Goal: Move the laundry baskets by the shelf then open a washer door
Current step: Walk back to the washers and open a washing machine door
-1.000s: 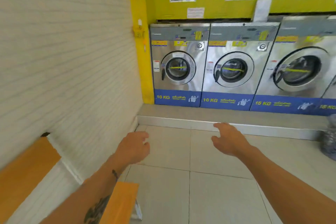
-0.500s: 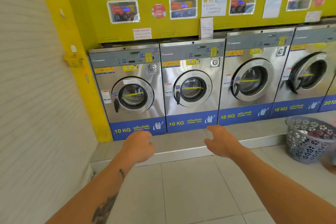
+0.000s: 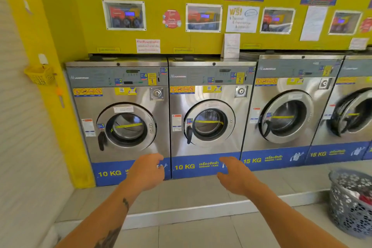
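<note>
Left hand (image 3: 148, 171) and right hand (image 3: 234, 177) hover before the washers (image 3: 207, 94), fingers loosely curled, apart, gripping nothing. A basket (image 3: 350, 203) stands on the floor (image 3: 181, 233).

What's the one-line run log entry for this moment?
left hand: open, empty; right hand: open, empty; washer 1 door: shut; washer 2 door: shut; basket: floor, right
</note>
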